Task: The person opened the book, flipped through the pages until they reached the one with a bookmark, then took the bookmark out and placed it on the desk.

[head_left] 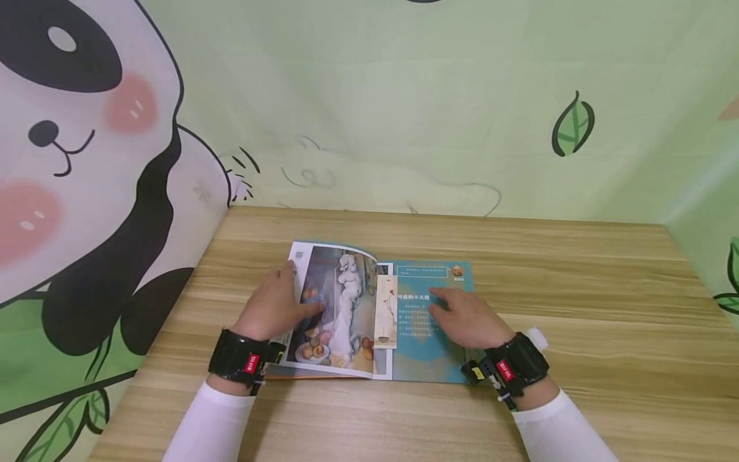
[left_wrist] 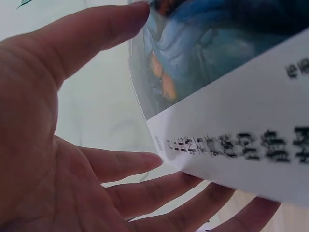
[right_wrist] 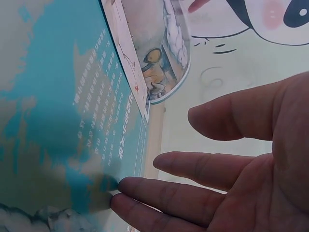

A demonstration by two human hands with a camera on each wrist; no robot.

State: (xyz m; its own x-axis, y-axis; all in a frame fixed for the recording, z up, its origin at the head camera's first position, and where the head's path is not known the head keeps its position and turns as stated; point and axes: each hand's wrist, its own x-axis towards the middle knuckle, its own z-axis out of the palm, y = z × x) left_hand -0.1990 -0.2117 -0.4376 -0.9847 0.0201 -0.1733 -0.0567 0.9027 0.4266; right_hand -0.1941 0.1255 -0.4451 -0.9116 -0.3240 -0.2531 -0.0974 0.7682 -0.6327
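Note:
An open book (head_left: 427, 353) lies on the wooden table, its left page (head_left: 300, 269) printed with a painting of a white statue and fruit. My left hand (head_left: 271, 305) holds the left side, thumb over the page and fingertips reaching behind its outer edge, as the left wrist view shows. On the blue right page (right_wrist: 43, 96) with white text rest fingertips of my right hand (head_left: 470, 317); its fingers are extended and grip nothing. Along the middle fold sits a narrow strip (head_left: 385, 314) with a flower branch picture. The left page (left_wrist: 241, 106) bows upward.
Wooden table top (head_left: 548, 269) surrounds the book. Behind it hangs a pale green backdrop (head_left: 404, 115) with leaf drawings, and a large panda picture (head_left: 86, 212) covers the left side. Black camera straps (head_left: 519, 366) sit on both wrists.

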